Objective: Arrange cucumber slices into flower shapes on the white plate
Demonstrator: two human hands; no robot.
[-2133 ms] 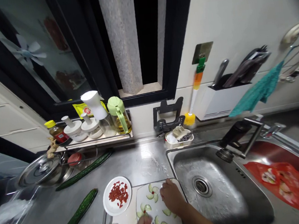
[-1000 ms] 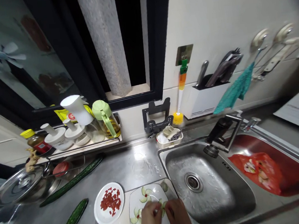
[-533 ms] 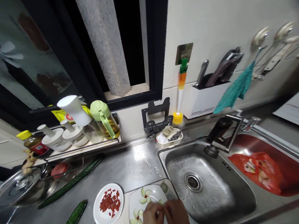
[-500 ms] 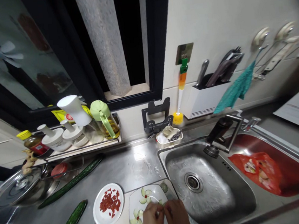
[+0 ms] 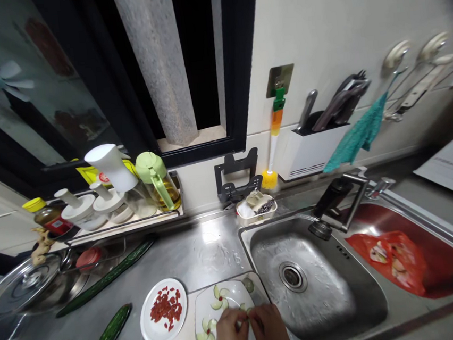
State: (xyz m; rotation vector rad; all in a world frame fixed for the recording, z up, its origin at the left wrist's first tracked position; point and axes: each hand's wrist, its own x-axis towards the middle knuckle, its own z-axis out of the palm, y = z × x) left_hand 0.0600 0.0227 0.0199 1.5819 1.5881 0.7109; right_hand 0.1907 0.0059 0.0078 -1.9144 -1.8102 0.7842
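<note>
At the bottom edge, my left hand (image 5: 230, 336) and my right hand (image 5: 271, 330) meet fingertip to fingertip over a white rectangular plate (image 5: 238, 293). Pale green cucumber slices (image 5: 219, 297) lie on it in flower shapes with red centres. Both hands pinch at small slices near the plate's middle; what exactly sits between the fingers is hidden. A small round white dish of red goji berries (image 5: 164, 309) lies just left of the plate.
Two whole cucumbers (image 5: 106, 339) (image 5: 107, 276) lie on the steel counter to the left, near a pot lid (image 5: 19, 286). A sink (image 5: 318, 289) with a faucet (image 5: 336, 205) is on the right. Bottles (image 5: 153, 179) stand on a rack behind.
The view has tilted up and swung right since the earliest frame. My hands came together over the plate's middle and have stayed there, barely shifting over the last second.
</note>
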